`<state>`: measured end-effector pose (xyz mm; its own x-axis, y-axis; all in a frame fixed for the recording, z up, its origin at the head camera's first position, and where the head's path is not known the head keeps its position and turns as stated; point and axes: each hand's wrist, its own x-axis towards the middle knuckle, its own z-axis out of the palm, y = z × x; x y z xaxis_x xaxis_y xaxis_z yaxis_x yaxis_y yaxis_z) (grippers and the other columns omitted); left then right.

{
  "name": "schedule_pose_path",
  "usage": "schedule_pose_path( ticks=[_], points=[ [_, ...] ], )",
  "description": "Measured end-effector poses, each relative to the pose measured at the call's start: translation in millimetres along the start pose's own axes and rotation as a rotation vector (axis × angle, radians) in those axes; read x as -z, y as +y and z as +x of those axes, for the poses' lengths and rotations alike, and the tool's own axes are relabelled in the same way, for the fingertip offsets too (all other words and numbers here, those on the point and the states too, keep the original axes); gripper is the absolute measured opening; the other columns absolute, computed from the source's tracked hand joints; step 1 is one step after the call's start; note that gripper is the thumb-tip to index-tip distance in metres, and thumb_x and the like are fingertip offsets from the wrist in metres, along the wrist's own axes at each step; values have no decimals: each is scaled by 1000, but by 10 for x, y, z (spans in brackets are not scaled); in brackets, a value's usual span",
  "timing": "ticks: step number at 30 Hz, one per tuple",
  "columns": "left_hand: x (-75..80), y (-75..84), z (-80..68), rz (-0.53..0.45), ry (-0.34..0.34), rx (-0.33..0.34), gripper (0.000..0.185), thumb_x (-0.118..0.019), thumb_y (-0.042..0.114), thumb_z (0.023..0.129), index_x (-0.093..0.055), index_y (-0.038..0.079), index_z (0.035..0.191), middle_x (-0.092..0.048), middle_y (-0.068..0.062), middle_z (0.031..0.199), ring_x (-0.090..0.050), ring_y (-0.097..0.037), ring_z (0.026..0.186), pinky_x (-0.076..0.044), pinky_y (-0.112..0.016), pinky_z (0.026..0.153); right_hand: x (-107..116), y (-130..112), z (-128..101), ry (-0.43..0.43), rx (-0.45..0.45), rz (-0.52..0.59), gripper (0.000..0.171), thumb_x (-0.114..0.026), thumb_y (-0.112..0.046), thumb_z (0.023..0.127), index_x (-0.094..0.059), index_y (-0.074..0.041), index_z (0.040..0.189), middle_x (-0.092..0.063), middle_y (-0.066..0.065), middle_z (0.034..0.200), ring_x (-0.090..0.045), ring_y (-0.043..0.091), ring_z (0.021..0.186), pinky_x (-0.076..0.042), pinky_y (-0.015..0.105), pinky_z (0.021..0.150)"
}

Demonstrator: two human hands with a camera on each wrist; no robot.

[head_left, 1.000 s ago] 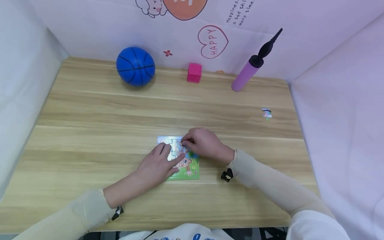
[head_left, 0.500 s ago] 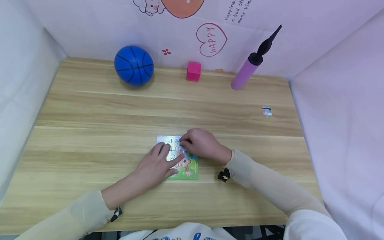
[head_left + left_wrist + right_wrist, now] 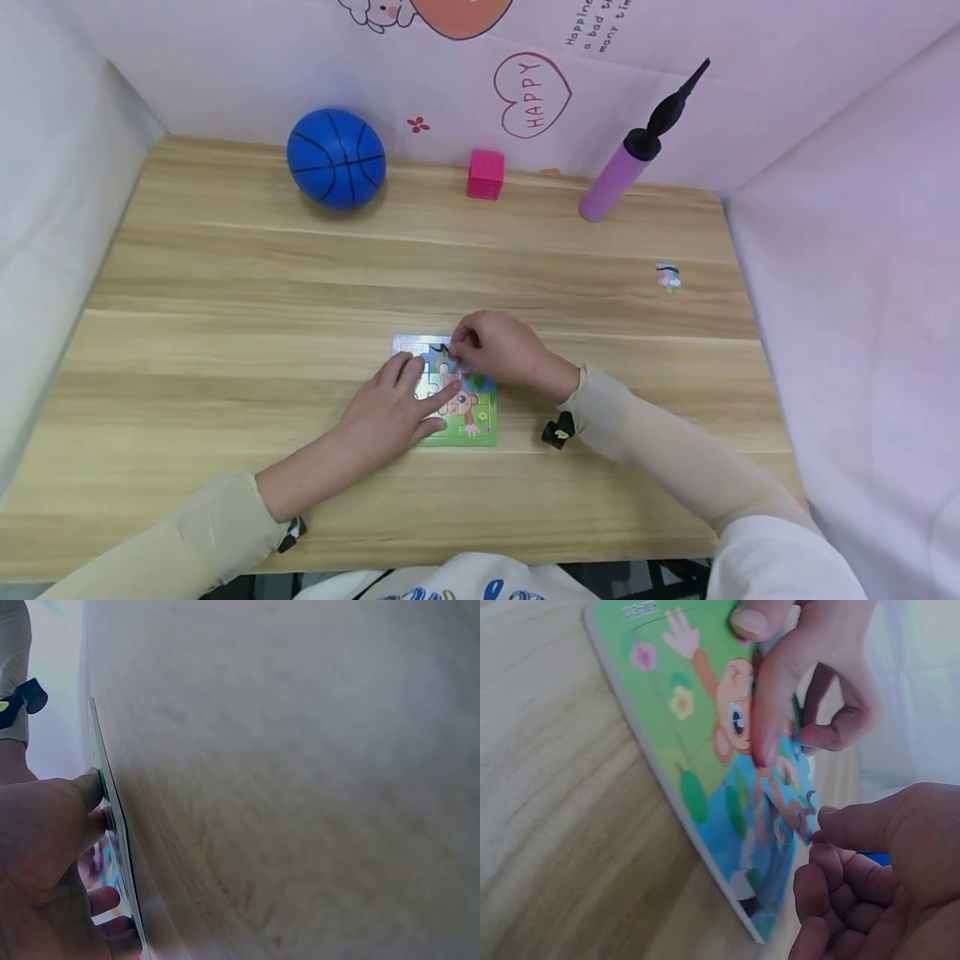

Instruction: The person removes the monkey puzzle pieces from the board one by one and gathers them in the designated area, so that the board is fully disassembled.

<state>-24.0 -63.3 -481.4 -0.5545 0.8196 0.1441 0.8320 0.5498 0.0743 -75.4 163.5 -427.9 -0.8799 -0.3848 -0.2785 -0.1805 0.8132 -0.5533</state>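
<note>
A jigsaw puzzle board (image 3: 483,429) with a cartoon monkey, green ground and blue upper part lies flat on the table, near the middle. My left hand (image 3: 393,408) rests on its left side, fingers spread and fingertips on the surface; it covers part of the picture. At the board's upper edge, my right hand (image 3: 498,346) pinches a puzzle piece (image 3: 804,819) between thumb and index finger, the other fingers curled in. The right wrist view shows this piece close over the blue part. In the left wrist view the board (image 3: 112,795) appears edge-on under the left fingers.
One loose puzzle piece (image 3: 667,277) lies on the table (image 3: 247,317) at the right. Along the back stand a blue ball (image 3: 336,158), a pink cube (image 3: 486,175) and a purple hand pump (image 3: 615,179) with a black top. White cloth walls (image 3: 847,250) enclose the sides and back.
The right fingertips have shifted slightly on the board's upper edge, and a dark-lined part of the picture now shows beside them. My left hand stays put on the board.
</note>
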Motion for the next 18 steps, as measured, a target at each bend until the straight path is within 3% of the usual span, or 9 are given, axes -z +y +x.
schedule_pose_path(
  ticks=[9,14,18],
  points=[
    [26,13,12,-11,-35,20,53,-57,57,99,-55,36,147,-45,-24,126,-44,-43,120,-51,-43,92,22,10,-50,48,48,39,7,-73,-18,96,-72,-14,91,-64,-7,80,-58,9,70,-50,26,65],
    [32,28,18,-14,-46,23,52,-56,56,100,-54,36,148,-45,-25,126,-44,-43,121,-51,-44,93,21,70,-71,51,52,123,4,-73,-15,96,-74,-13,93,-67,-7,83,-60,9,73,-51,26,67],
    [35,37,12,-13,-49,24,52,-56,56,100,-54,36,148,-44,-25,126,-44,-43,120,-50,-45,93,173,198,-65,20,22,228,5,-72,-15,97,-75,-11,99,-69,-4,88,-61,14,77,-52,29,69]
  ],
)
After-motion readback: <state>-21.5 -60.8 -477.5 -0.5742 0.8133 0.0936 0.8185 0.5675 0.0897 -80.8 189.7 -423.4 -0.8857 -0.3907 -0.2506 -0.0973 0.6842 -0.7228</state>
